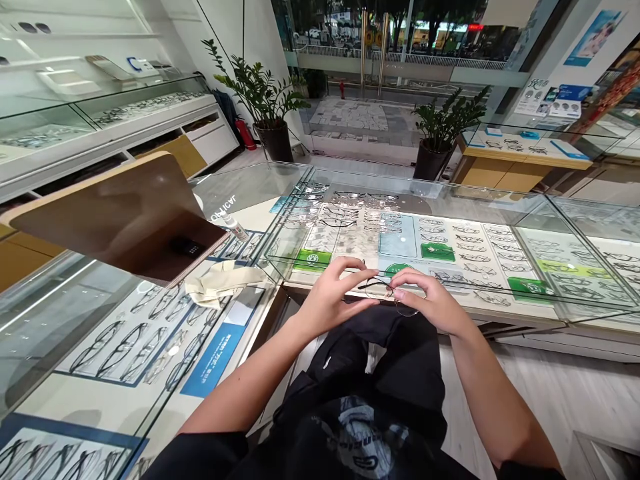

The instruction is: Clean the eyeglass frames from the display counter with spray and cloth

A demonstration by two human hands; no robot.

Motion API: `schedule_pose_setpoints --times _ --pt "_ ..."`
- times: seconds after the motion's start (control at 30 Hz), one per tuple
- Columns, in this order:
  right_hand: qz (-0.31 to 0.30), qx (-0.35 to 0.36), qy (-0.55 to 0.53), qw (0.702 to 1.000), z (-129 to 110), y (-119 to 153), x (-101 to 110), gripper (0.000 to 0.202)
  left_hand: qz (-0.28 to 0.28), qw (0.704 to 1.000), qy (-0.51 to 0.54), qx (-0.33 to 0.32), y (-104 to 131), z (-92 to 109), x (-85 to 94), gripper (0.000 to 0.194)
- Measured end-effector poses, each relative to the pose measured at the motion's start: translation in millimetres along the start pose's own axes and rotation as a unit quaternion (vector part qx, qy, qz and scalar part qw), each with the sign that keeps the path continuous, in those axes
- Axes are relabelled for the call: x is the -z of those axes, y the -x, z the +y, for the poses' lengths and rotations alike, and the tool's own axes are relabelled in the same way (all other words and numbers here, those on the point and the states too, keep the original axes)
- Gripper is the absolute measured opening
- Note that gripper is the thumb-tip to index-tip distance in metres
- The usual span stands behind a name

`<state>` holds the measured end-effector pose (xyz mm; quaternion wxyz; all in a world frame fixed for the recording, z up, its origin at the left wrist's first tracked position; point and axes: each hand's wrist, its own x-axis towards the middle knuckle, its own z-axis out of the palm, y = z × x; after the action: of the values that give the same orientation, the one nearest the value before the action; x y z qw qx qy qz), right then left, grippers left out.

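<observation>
A pair of thin-rimmed eyeglasses (379, 288) is held between my two hands, over the near edge of the glass display case (285, 272). My left hand (334, 295) grips the dark left side of the frame between thumb and fingers. On the other side, my right hand (434, 301) pinches the frame near its middle with thumb and fingertips. One round lens rim shows below the right fingers; part of the frame is hidden by the fingers. A cream cloth (223, 283) lies crumpled on the counter to the left, and a small white bottle (235, 228) is behind it.
A brown tilted panel (120, 213) rises from the left counter. Rows of eyeglasses (470, 247) sit under the glass in front. Potted plants (274, 137) stand beyond the cases, near the glass doors. A red fire extinguisher (245, 135) is by the left cabinet.
</observation>
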<state>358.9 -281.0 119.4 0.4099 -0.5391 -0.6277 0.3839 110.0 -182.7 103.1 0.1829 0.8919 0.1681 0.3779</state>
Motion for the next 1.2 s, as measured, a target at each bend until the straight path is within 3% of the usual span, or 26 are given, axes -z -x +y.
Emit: schedule_pose_setpoints --times 0.1,0.23,0.4,0.63,0.7,0.77,0.87,0.93,1.03,1.2 --pt "0.034 -0.001 0.018 0.999 1.3 2.7 -0.4 0.024 -0.001 1.0 0.002 0.002 -0.1 -1.0 -0.5 0.053" --pt "0.005 0.021 0.026 0.999 3.9 5.1 -1.1 0.024 -0.002 0.999 0.04 0.012 -1.7 0.8 -2.6 0.051" --pt "0.014 0.009 0.029 0.999 7.7 6.0 -3.2 0.024 -0.004 0.992 0.122 0.036 -4.2 4.6 -5.6 0.051" --pt "-0.017 -0.002 -0.082 0.996 16.6 2.6 -13.4 0.027 -0.003 0.951 0.294 0.099 0.1 2.4 -13.4 0.06" --pt "0.012 0.007 -0.093 0.996 20.9 2.1 -16.0 0.027 0.014 0.937 0.325 0.128 2.7 1.5 -18.7 0.069" --pt "0.064 0.01 -0.091 0.994 25.5 1.9 -18.6 0.026 0.068 0.926 0.326 0.179 5.1 2.6 -25.6 0.071" --pt "0.137 0.01 -0.063 0.989 29.5 1.4 -25.5 0.023 0.152 0.914 0.265 0.269 8.0 8.6 -37.4 0.043" --pt "0.175 0.022 -0.034 0.984 29.0 0.3 -34.4 0.021 0.138 0.905 0.254 0.313 9.2 13.7 -44.8 0.03" --pt "0.233 0.058 0.013 0.971 24.9 -2.9 -52.7 0.016 0.092 0.876 0.304 0.364 8.9 18.7 -52.6 0.035" --pt "0.296 0.103 0.081 0.946 22.0 -10.4 -75.0 0.012 0.104 0.835 0.35 0.412 2.5 16.8 -55.0 0.042"
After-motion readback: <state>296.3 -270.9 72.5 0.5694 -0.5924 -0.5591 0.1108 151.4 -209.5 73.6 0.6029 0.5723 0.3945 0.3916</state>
